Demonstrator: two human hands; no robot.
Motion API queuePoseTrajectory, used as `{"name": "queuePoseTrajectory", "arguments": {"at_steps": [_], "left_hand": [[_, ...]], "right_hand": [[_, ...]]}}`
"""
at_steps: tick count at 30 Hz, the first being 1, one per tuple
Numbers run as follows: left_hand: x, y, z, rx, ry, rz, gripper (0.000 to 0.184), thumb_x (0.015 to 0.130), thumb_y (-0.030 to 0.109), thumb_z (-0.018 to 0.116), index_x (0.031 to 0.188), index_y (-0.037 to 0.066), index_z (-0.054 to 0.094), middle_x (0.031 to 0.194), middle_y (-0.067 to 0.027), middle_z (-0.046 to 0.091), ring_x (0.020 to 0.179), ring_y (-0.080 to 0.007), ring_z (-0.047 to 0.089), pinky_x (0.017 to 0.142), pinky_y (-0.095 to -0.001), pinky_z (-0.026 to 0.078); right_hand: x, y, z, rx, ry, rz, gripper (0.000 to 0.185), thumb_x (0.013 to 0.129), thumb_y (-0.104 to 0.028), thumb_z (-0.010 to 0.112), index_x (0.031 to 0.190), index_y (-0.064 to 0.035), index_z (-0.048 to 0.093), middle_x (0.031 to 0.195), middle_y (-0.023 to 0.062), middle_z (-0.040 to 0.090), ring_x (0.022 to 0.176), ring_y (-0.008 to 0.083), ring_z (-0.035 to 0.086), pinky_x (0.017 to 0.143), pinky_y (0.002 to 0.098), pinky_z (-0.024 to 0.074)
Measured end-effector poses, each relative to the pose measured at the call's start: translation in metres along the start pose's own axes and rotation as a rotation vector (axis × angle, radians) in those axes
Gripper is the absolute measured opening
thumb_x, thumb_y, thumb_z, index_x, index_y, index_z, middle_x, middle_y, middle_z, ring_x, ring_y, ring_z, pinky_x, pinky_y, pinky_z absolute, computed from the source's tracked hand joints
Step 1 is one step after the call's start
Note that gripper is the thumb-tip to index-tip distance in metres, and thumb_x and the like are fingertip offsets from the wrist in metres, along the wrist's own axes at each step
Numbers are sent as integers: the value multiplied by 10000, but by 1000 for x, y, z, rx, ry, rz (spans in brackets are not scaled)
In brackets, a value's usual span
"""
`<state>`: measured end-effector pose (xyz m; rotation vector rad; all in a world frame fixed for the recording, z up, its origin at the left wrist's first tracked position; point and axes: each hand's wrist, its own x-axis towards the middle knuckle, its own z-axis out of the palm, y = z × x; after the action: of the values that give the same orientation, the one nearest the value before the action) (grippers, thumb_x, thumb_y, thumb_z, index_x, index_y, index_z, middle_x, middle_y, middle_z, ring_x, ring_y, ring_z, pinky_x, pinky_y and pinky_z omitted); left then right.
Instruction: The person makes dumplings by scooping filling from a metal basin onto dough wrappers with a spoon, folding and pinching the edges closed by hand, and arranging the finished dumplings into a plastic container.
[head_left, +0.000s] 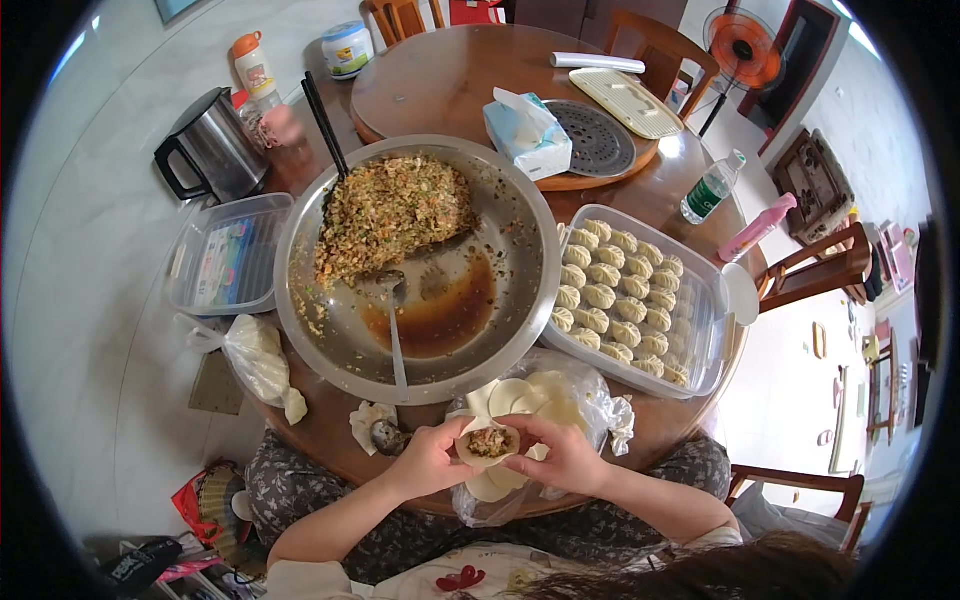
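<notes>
Between my two hands is a round dumpling wrapper [489, 441] cupped around a mound of chopped filling. My left hand [432, 458] grips its left edge, and my right hand [560, 455] pinches its right side. Below and behind it, a stack of flat wrappers [515, 397] lies on a clear plastic bag [590, 388]. Beyond my hands stands a large steel bowl [420, 392] with chopped filling [400, 205], brown liquid, a spoon [397, 340] and black chopsticks [325, 125]. To the right, pleated dumplings [615, 290] sit in rows in a clear plastic container [705, 365].
A second spoon [388, 436] rests on crumpled paper left of my hands. Near the left edge are a tied plastic bag [255, 355], a lidded container [228, 255] and a steel kettle [215, 145]. Farther back stand a tissue box [527, 135] and a water bottle [713, 188].
</notes>
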<state>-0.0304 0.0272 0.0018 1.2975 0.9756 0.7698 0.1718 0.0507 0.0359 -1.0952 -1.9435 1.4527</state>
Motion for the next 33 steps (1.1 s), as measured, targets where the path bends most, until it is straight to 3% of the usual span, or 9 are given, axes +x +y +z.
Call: {"name": "queuePoseTrajectory", "arguments": {"at_steps": [2, 5, 8, 11, 14, 17, 20, 33], "left_hand": [[0, 7, 4, 15, 45, -7, 481, 676, 76, 681, 1106, 37, 468, 944, -58, 599, 885, -120, 575, 715, -273, 484], [-1, 16, 7, 395, 113, 99, 471, 666, 97, 689, 1081, 29, 475, 941, -109, 593, 863, -200, 603, 696, -290, 485], [-1, 18, 6, 477, 118, 177, 472, 653, 105, 699, 1063, 24, 478, 934, -146, 581, 846, -260, 601, 687, -292, 484], [0, 11, 2, 427, 101, 231, 482, 646, 76, 703, 1071, 28, 481, 911, -109, 598, 813, -200, 614, 689, -283, 486], [-2, 3, -4, 45, 9, 59, 470, 677, 24, 673, 1100, 21, 467, 970, -63, 582, 864, -125, 578, 749, -259, 466], [-2, 5, -4, -294, -82, 81, 467, 716, -26, 623, 1142, 5, 433, 1064, -35, 526, 956, -84, 507, 824, -242, 426], [-2, 2, -7, -318, -150, 102, 472, 736, -47, 591, 1167, -6, 403, 1120, -37, 484, 1021, -93, 474, 871, -240, 393], [-4, 7, -3, -305, -153, -8, 490, 704, -28, 614, 1149, 28, 415, 1026, -23, 523, 939, -73, 506, 795, -220, 424]], "right_hand": [[0, 2, 3, -20, 39, -13, 437, 718, -172, 671, 1107, -56, 509, 784, 82, 595, 678, 147, 595, 624, 262, 481], [-1, 3, 6, -12, 74, 10, 436, 713, -191, 679, 1095, -58, 515, 794, 80, 602, 694, 145, 605, 623, 262, 483], [-2, 6, 8, 4, 82, 22, 436, 711, -205, 682, 1088, -57, 518, 807, 82, 604, 710, 149, 610, 631, 264, 484], [-2, 3, 5, 31, 51, -3, 412, 731, -183, 665, 1088, -43, 515, 823, 82, 608, 736, 144, 606, 652, 259, 480], [-1, 3, -1, 259, -30, 12, 366, 759, -124, 625, 1092, -22, 510, 844, 75, 611, 772, 129, 591, 685, 250, 468], [-2, 10, -5, 424, -80, -2, 322, 775, -59, 579, 1087, -10, 515, 864, 66, 610, 797, 113, 574, 708, 242, 456], [0, 14, -5, 391, -79, -63, 300, 775, -27, 565, 1073, -11, 529, 866, 59, 608, 793, 107, 569, 712, 238, 453], [3, 15, -5, 319, -62, -91, 157, 767, -46, 603, 921, -17, 590, 813, 50, 604, 725, 101, 571, 655, 229, 459]]}}
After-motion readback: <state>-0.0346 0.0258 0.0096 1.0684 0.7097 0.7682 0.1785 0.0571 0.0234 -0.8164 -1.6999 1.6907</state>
